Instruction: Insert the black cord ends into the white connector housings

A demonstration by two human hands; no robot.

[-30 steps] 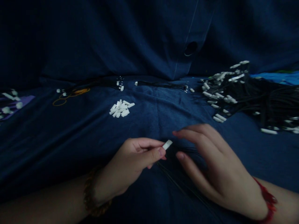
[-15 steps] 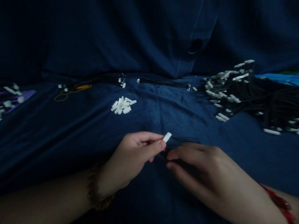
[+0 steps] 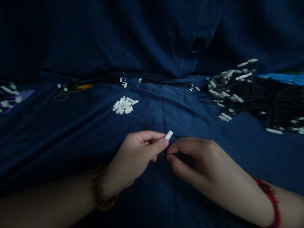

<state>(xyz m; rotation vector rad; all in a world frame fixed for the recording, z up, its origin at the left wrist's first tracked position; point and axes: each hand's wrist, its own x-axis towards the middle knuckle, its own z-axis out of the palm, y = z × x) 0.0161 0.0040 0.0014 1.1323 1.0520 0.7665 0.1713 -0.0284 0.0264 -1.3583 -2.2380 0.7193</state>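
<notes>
Between thumb and forefinger, my left hand (image 3: 140,152) pinches a white connector housing (image 3: 169,135), its slotted end tilted up to the right. Thin black wires (image 3: 176,136) run from the housing toward my right hand (image 3: 197,158). The right thumb and forefinger are pressed together close to the left fingertips, on what looks like a thin dark wire; its end is hidden by the fingers. Beyond the hands lies a small pile of loose white connector housings (image 3: 124,105) on the dark blue cloth (image 3: 95,126).
A large heap of black wires with white connectors (image 3: 256,91) covers the right side. Two wire bundles (image 3: 163,83) (image 3: 102,79) lie along the back, near yellow rubber bands (image 3: 80,88). White connectors rest on a purple piece (image 3: 26,94) at far left.
My right hand has moved slightly up and left, closer to the left fingertips, its thumb and forefinger now together. The left hand keeps hold of the connector housing. The view has shifted slightly.
</notes>
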